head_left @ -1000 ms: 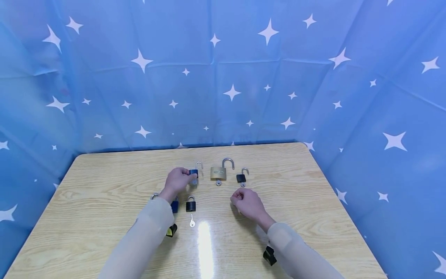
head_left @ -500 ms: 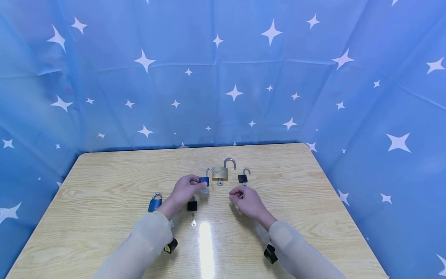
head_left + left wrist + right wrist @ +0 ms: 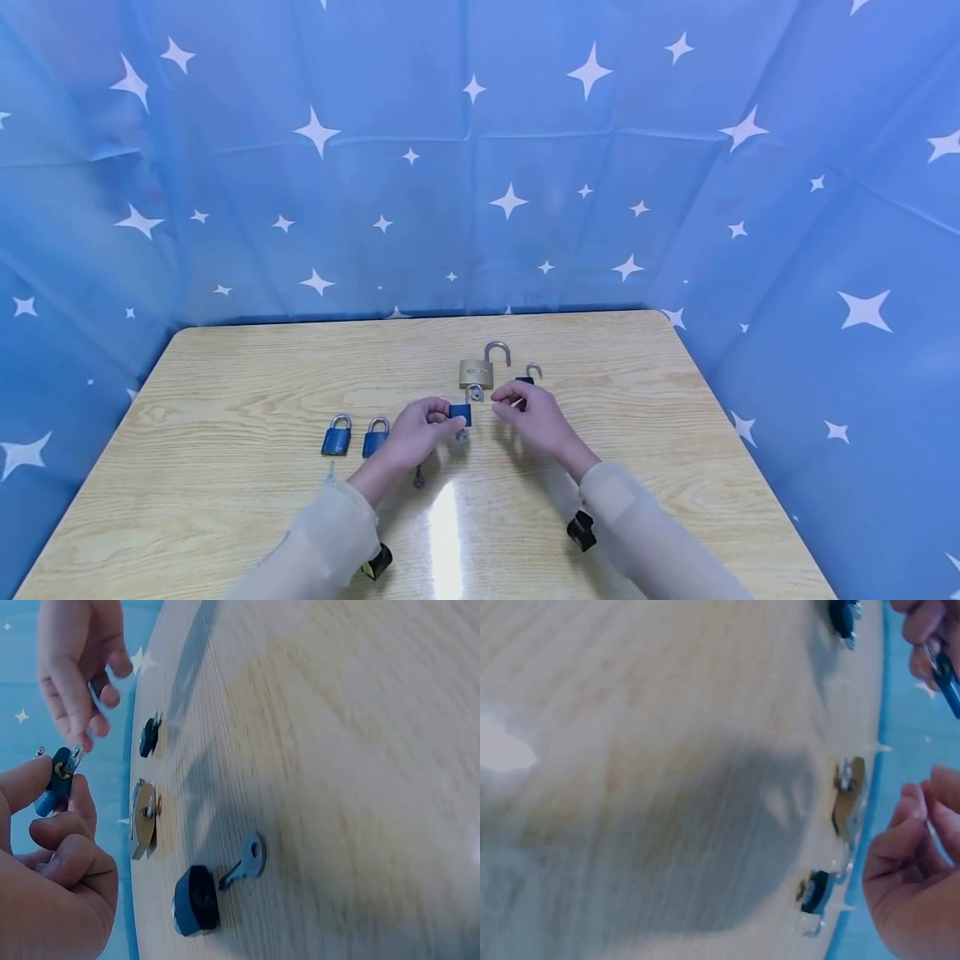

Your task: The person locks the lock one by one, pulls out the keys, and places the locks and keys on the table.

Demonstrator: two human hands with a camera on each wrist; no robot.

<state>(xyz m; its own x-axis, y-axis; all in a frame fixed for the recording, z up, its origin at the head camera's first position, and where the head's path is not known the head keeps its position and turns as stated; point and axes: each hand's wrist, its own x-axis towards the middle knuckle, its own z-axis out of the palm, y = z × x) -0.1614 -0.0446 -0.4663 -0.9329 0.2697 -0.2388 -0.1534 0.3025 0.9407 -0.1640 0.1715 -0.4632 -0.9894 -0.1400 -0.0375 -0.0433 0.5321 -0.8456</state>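
Observation:
My left hand pinches a small blue padlock between thumb and fingers, raised over the table. Its shackle stands open, and a key sits in its bottom, as the left wrist view shows. Close to the right of it is my right hand, fingers loosely bent with nothing visible in them. In the right wrist view that hand's thumb and fingertips come near each other. Just behind the hands lie a brass padlock and a small black padlock, both with open shackles; my right hand partly covers the black one.
Two closed blue padlocks, one at the left and one beside it, lie on the wooden table. A key lies before the left one. Another black padlock with a loose key lies below my left hand.
My left hand has carried the open blue padlock right and toward the body, from left of the brass padlock to in front of it. The right hand has shifted slightly up.

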